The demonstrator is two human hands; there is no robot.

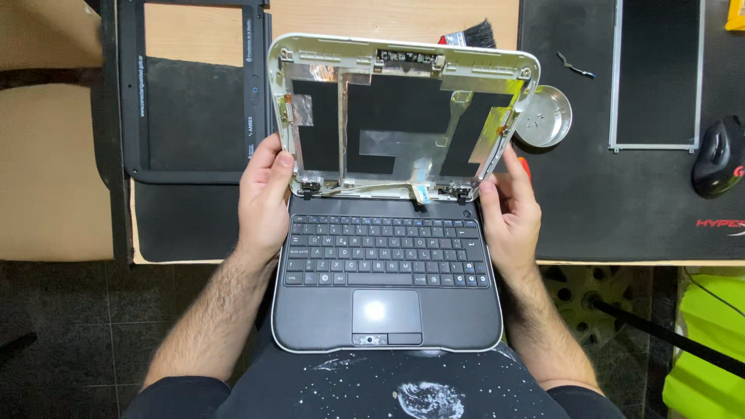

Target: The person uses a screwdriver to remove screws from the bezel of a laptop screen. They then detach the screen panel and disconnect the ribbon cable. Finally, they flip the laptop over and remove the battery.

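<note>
A small black laptop [386, 310] rests on my lap, with its keyboard and touchpad facing up. Its white lid shell [403, 48] stands open with the screen panel gone, showing foil strips, black backing and loose cables at the hinges. My left hand [264, 198] grips the lower left edge of the lid near the left hinge. Against the lower right edge of the lid, by the right hinge, my right hand [510, 213] holds on. Something red shows just behind my right fingers.
A black screen bezel frame [132, 93] lies on the desk at the left. A round metal dish [547, 116] with screws, a bare screen panel [656, 74], a black mouse [718, 155] and a brush [473, 35] are on the black mat at the right.
</note>
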